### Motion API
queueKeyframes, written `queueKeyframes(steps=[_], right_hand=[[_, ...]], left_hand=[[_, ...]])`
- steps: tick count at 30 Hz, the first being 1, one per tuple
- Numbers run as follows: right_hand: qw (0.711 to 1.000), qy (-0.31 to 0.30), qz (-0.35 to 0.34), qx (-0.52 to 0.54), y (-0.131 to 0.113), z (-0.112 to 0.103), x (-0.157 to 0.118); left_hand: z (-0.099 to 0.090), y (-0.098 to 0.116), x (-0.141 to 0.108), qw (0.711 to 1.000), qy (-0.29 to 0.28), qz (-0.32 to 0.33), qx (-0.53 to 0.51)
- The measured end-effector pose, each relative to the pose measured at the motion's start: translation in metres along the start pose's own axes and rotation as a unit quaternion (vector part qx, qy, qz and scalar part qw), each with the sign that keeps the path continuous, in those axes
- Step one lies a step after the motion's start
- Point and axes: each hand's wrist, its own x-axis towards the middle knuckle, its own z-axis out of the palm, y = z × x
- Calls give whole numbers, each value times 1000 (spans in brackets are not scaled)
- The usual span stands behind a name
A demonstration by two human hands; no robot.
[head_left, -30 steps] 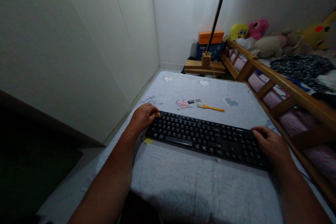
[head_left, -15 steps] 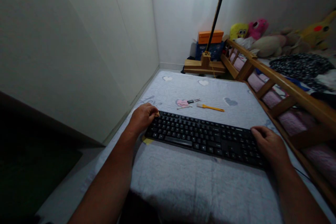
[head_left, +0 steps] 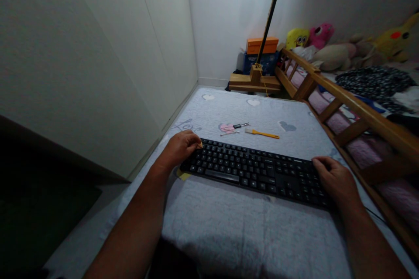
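A black keyboard [head_left: 242, 168] lies across the patterned cloth, slightly slanted. Over its upper left corner, my left hand [head_left: 183, 144] pinches a small yellowish-brown piece [head_left: 200, 144], perhaps cloth, against the keys; most of it is hidden by the fingers. My right hand [head_left: 337, 178] is closed round the keyboard's right end, thumb on top near the far edge. Beyond the keyboard lie a brush with a yellow handle [head_left: 262, 134] and several thin tools [head_left: 237, 126] with pink and black parts. Something yellow [head_left: 183, 175] pokes out beneath the keyboard's lower left corner.
A pale cloth with heart prints [head_left: 229, 218] covers the surface. White cabinet doors [head_left: 131, 52] rise at the left. At the right runs a wooden bed rail [head_left: 343, 91], with plush toys behind it. A wooden stand [head_left: 255, 79] with a dark pole is at the far end.
My left hand has slid slightly to the right along the keyboard's upper left corner, carrying the small yellowish piece. My right hand and the keyboard have stayed put.
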Motion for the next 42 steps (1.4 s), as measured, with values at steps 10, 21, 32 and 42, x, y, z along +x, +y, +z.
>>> queueKeyframes(steps=[10, 21, 32, 42], right_hand=[[1000, 8, 5, 14, -2, 0, -2], [1000, 5, 14, -4, -6, -1, -2], [1000, 11, 16, 5, -10, -1, -3], [1000, 14, 1, 3, -6, 0, -3]], left_hand=[[2, -11, 1, 998, 31, -18, 45], [2, -6, 0, 999, 32, -8, 25], [2, -2, 0, 1000, 4, 9, -4], [1, -7, 0, 998, 39, -20, 54]])
